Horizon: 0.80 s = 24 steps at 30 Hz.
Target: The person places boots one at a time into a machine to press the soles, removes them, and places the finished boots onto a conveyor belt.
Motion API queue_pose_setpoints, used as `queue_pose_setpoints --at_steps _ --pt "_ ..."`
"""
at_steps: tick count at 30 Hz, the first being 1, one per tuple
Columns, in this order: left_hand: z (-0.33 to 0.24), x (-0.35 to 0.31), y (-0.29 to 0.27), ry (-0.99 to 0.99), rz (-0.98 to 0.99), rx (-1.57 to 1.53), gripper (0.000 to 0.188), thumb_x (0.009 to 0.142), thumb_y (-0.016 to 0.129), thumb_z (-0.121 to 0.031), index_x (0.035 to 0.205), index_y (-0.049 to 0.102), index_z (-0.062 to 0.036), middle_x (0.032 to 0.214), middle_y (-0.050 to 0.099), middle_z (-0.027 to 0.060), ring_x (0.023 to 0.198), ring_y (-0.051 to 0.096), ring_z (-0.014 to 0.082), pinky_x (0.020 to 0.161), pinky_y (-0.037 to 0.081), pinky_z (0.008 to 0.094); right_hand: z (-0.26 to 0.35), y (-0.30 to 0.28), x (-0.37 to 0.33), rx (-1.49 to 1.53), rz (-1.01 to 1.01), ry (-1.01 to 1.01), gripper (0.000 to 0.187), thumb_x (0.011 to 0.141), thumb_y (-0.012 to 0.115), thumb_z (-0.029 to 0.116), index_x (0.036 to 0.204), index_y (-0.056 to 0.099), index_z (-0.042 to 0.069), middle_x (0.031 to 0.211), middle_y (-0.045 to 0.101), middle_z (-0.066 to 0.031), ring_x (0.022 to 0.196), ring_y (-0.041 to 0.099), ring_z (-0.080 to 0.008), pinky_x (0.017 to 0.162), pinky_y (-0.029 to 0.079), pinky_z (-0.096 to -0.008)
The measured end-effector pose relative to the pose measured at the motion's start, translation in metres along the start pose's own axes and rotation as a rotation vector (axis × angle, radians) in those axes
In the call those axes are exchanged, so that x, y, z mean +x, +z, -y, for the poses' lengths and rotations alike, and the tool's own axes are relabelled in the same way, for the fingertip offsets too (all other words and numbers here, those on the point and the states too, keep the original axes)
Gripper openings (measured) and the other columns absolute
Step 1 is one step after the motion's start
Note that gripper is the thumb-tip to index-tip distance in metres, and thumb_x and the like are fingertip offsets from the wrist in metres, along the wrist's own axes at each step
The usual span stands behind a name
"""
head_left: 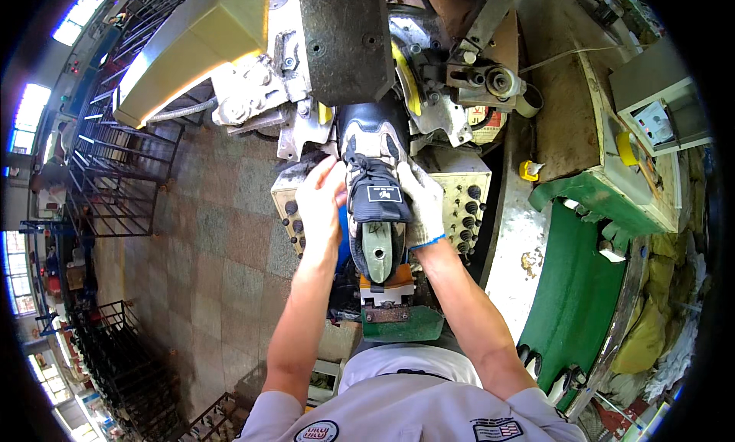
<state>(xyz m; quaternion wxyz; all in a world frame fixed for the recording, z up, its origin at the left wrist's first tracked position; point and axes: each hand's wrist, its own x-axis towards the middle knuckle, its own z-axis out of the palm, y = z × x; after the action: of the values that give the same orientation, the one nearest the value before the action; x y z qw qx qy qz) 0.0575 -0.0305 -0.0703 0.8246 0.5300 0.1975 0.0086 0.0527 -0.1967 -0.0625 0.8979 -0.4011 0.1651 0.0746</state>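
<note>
A dark shoe upper [375, 151] with grey panels and black laces is stretched over a grey-green last [377, 250], its toe pointing away from me under the machine head. A white label shows on its black tongue. My bare left hand [320, 201] is along the left side of the shoe, fingers stretched out and palm turned toward it; whether it touches is hard to tell. My right hand [419, 201], in a white knitted glove with a blue cuff, grips the shoe's right side. Its fingertips are partly hidden against the upper.
The metal shoe machine [344, 44] rises just beyond my hands, with a knobbed control panel [463, 212] at right. A green curved conveyor [578, 289] carrying shoes runs along the right. A wooden bench [559, 128] stands behind it. Black metal racks [122, 166] stand at left.
</note>
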Motion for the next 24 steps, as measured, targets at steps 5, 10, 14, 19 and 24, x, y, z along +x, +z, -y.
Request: queue_pose_setpoints --at_steps 5,10,14,19,24 --pt "0.022 -0.022 0.006 -0.386 0.044 -0.085 0.054 0.1 0.052 -0.059 0.117 0.067 -0.0099 0.098 0.072 0.0037 0.084 0.068 0.0162 0.08 0.055 0.0315 -0.008 -0.007 0.005 -0.067 -0.06 -0.006 0.04 0.096 0.068 0.022 0.127 0.065 -0.002 0.115 0.069 -0.0075 0.1 0.064 -0.0145 0.09 0.05 -0.0268" --pt "0.039 -0.009 -0.008 -0.328 0.096 -0.033 0.057 0.099 0.05 -0.062 0.116 0.066 -0.0094 0.097 0.072 0.0036 0.083 0.068 0.0162 0.077 0.056 0.0309 -0.02 -0.014 0.007 -0.059 -0.081 0.074 0.036 0.096 0.069 0.031 0.113 0.071 -0.001 0.105 0.07 -0.0056 0.09 0.063 -0.0126 0.081 0.05 -0.0266" --pt "0.037 -0.006 -0.002 -0.262 0.129 -0.005 0.058 0.1 0.048 -0.062 0.113 0.067 -0.0085 0.094 0.072 0.0039 0.08 0.068 0.0152 0.075 0.055 0.0294 -0.028 -0.016 0.01 -0.14 -0.138 0.057 0.037 0.097 0.068 0.037 0.101 0.074 0.001 0.095 0.07 -0.0032 0.082 0.061 -0.0103 0.075 0.05 -0.0265" --pt "0.034 -0.007 0.003 -0.197 0.134 0.016 0.056 0.103 0.045 -0.059 0.112 0.067 -0.0078 0.091 0.071 0.0009 0.075 0.066 0.0121 0.069 0.054 0.0262 -0.03 -0.015 0.009 -0.126 -0.099 0.025 0.039 0.098 0.066 0.037 0.103 0.073 -0.001 0.094 0.07 -0.0035 0.082 0.061 -0.01 0.075 0.049 -0.0261" --pt "0.03 -0.008 0.004 -0.102 0.128 0.1 0.052 0.107 0.041 -0.05 0.1 0.069 -0.0074 0.081 0.067 -0.0019 0.068 0.06 0.0077 0.064 0.049 0.0239 -0.03 -0.013 0.012 -0.208 -0.11 -0.068 0.033 0.098 0.065 0.031 0.099 0.072 -0.001 0.09 0.069 -0.0023 0.079 0.058 -0.0089 0.071 0.048 -0.0257"
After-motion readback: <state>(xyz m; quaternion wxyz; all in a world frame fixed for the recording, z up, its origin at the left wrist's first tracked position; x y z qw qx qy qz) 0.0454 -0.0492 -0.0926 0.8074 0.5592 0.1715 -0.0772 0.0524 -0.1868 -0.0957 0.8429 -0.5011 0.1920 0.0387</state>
